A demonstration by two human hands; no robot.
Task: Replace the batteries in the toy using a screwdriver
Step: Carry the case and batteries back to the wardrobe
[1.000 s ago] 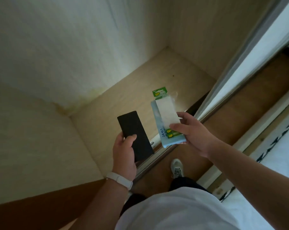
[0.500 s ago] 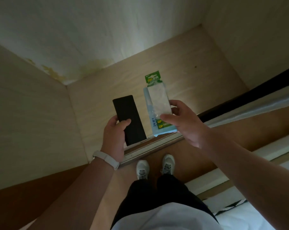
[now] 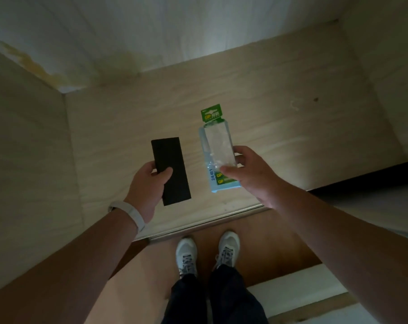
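- Person stands at an open cupboard, both hands held out over its pale wooden shelf (image 3: 292, 136); judged to be gathering supplies, with no work on the toy begun.
- Left hand (image 3: 149, 185): thumb laid across the front of a black case (image 3: 171, 170), fingers curled round its left edge. Case is flat, matt, rectangular, sharp-cornered. It may house the screwdriver; cannot tell.
- Right hand (image 3: 252, 176): thumb pressed on the front of a battery pack (image 3: 218, 143), fingers clamped behind its right edge.
- Pack has a green card header, a glossy crinkled clear blister and a light blue backing card. It is held low, so the label stays readable.
- Both items are face-up and side by side, probably for checking.
- Toy: not in view.
- White wristband (image 3: 134, 213) on the left wrist.
- Shelf is smooth wood grain, dimly lit.
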